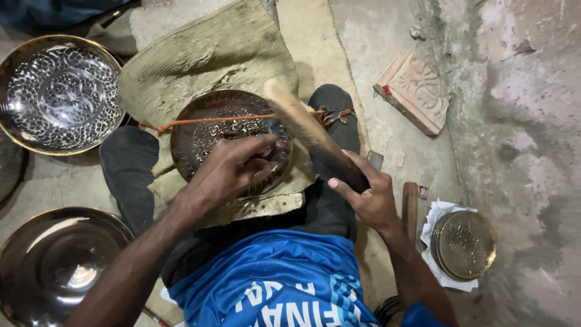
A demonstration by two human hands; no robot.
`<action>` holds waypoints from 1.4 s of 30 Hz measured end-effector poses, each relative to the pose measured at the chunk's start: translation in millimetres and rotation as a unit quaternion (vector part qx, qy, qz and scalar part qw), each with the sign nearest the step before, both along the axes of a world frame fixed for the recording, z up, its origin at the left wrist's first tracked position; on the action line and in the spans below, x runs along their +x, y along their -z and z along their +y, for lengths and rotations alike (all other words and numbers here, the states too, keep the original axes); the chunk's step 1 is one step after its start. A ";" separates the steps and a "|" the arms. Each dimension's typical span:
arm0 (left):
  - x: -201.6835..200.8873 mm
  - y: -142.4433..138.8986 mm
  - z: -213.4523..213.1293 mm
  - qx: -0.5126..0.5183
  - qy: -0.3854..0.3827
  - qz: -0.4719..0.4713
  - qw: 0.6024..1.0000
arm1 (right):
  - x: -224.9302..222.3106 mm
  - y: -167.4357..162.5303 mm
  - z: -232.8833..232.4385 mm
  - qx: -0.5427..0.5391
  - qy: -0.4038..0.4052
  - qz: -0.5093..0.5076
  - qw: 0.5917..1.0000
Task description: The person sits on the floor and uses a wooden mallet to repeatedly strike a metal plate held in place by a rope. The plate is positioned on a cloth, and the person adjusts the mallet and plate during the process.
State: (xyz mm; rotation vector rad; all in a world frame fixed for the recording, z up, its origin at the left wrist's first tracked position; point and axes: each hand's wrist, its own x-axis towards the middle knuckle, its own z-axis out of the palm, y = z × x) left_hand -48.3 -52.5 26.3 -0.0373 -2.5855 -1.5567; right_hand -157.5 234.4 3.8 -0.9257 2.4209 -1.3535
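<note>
Here, seen from above your lap:
Left hand: your left hand (233, 166) is curled, fingertips pressed on the patterned metal plate (206, 130); whether it pinches a tool cannot be told.
Plate: under that hand, on a padded block, crossed by an orange cord (206, 121).
Right hand: your right hand (366, 197) is closed around a wooden mallet (302, 124), whose head slants over the plate's edge.

Metal-craft workshop, floor-level — bare concrete floor (387, 36), rough plaster wall (532, 91), embossed brass plates (57, 91) left of the fingers, stacked small plates (465, 244) to their right — carved block (414, 91) beyond.
</note>
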 end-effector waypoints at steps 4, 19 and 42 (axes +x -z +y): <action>-2.6 -4.8 -5.5 -0.020 0.028 -0.018 0.999 | -3.4 0.7 6.1 0.009 -0.004 -0.024 1.000; -2.7 10.1 -3.3 -0.054 0.043 -0.022 0.997 | -6.6 -10.3 13.1 0.016 -0.061 -0.035 0.997; 21.6 34.3 28.6 0.046 -0.230 0.074 0.969 | -72.5 -91.4 -51.2 0.064 -0.273 0.062 0.958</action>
